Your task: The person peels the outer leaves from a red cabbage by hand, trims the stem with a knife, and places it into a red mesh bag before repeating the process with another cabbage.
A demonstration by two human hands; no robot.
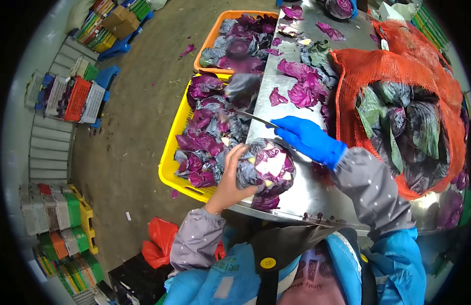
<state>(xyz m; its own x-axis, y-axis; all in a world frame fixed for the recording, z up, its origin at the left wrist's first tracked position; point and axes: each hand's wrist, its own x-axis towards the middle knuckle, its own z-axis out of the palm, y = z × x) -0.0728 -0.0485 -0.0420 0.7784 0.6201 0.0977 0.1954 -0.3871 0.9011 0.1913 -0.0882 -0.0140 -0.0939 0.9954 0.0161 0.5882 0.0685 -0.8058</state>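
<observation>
A red cabbage (272,165) with its pale cut stem end facing up sits at the near left edge of the metal table. My left hand (229,180) is bare and grips the cabbage from its left side. My right hand (306,138), in a blue glove, is closed around the handle of a knife (256,120). The blade points left, just above the cabbage and towards the yellow crate (167,165). Purple and grey-green trimmed leaves (205,140) fill that crate. A loose leaf (266,203) lies below the cabbage at the table's edge.
An orange crate (200,58) of leaves stands beyond the yellow one. On the metal table (263,99) lie loose purple leaves (304,84). A red mesh sack (368,66) of cabbages stands at right. Another person's blue-gloved hand (354,9) touches a cabbage (339,7) at the far end.
</observation>
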